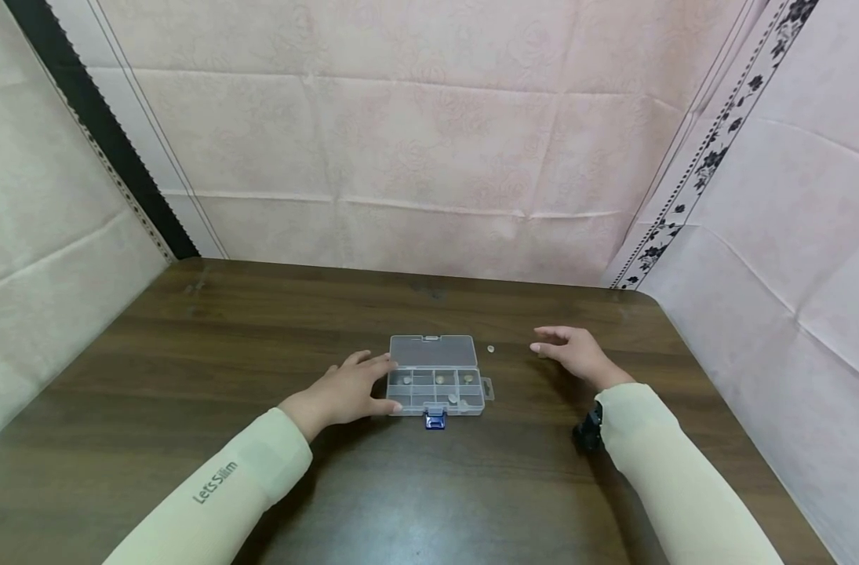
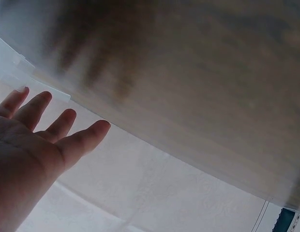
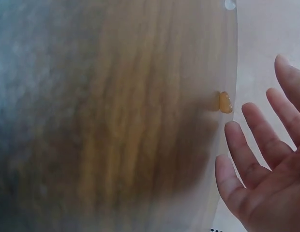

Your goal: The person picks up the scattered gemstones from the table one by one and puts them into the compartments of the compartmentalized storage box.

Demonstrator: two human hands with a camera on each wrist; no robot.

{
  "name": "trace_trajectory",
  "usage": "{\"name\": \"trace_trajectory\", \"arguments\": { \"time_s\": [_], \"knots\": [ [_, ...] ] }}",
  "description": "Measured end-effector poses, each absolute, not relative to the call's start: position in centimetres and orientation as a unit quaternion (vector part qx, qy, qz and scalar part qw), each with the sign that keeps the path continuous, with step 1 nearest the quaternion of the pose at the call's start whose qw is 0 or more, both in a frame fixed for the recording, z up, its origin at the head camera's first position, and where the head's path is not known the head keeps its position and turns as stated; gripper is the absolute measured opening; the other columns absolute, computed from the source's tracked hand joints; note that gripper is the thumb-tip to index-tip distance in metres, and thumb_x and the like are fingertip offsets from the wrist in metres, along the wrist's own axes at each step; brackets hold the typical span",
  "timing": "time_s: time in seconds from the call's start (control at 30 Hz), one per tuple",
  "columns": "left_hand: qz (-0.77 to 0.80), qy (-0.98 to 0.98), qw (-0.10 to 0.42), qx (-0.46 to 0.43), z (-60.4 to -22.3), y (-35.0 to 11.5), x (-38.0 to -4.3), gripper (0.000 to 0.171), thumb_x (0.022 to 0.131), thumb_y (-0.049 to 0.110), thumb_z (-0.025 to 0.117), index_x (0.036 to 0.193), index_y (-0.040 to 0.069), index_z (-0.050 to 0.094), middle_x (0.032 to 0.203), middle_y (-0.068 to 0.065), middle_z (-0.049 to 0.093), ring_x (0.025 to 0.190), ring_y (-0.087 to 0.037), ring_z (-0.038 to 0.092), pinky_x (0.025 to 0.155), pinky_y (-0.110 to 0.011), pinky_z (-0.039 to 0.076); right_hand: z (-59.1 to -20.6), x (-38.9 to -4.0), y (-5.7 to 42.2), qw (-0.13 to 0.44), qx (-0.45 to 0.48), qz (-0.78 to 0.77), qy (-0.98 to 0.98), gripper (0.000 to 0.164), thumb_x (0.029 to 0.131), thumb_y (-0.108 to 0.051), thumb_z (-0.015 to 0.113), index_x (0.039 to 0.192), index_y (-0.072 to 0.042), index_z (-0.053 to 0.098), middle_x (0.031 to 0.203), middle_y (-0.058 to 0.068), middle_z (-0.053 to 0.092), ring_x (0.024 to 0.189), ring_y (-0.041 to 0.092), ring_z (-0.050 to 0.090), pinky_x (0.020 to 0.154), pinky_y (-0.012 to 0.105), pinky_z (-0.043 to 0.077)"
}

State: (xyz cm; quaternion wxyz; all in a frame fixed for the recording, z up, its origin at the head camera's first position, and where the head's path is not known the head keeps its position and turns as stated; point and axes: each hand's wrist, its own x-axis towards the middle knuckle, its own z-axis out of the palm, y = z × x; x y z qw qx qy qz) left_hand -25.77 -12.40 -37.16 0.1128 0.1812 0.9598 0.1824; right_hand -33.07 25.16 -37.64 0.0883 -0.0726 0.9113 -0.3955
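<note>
A clear plastic compartment box [image 1: 413,410] lies on the table with its lid [image 1: 432,351] raised toward the far side. Several small pale pieces sit in its compartments, and a blue latch [image 1: 434,421] is at the front. My left hand [image 1: 347,388] rests at the box's left side, thumb and fingertips at its edge, fingers spread. To the right, my right hand [image 1: 573,355] is held over the table with relaxed fingers and nothing in them. Close to its fingertips in the right wrist view lies a small amber piece [image 3: 226,102].
A small pale round piece [image 1: 490,348] lies on the table right of the lid. A clear tab [image 1: 488,388] juts from the box's right side. Pale patterned cloth [image 1: 401,157] hangs behind the brown table [image 1: 316,486] and on both sides.
</note>
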Motion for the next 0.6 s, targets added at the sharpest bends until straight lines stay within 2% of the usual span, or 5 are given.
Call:
{"name": "trace_trajectory", "arguments": {
  "time_s": [0.13,0.6],
  "knots": [
    [0.183,0.96,0.112,0.183,-37.19,-12.42,-25.83,0.071,0.087,0.049,0.067,0.145,0.016,0.045,0.155,-0.004,0.034,0.144,-0.035,0.022,0.105,-0.07,0.022,-37.74,-33.23,25.2,0.094,-0.075,-0.39,0.913,0.054,0.095,-0.03,0.063,0.139,0.0,0.05,0.137,0.023,0.052,0.128,0.039,0.046,0.101,0.053,0.041],
    [0.183,0.96,0.11,0.183,-37.37,-12.51,-25.92,0.071,0.086,0.051,0.067,0.145,0.016,0.046,0.155,-0.004,0.035,0.143,-0.035,0.023,0.105,-0.069,0.023,-38.15,-33.82,25.37,0.113,-0.08,-0.353,0.925,0.046,0.095,-0.021,0.063,0.134,0.001,0.055,0.136,0.023,0.053,0.129,0.04,0.044,0.104,0.053,0.037]
  ]
}}
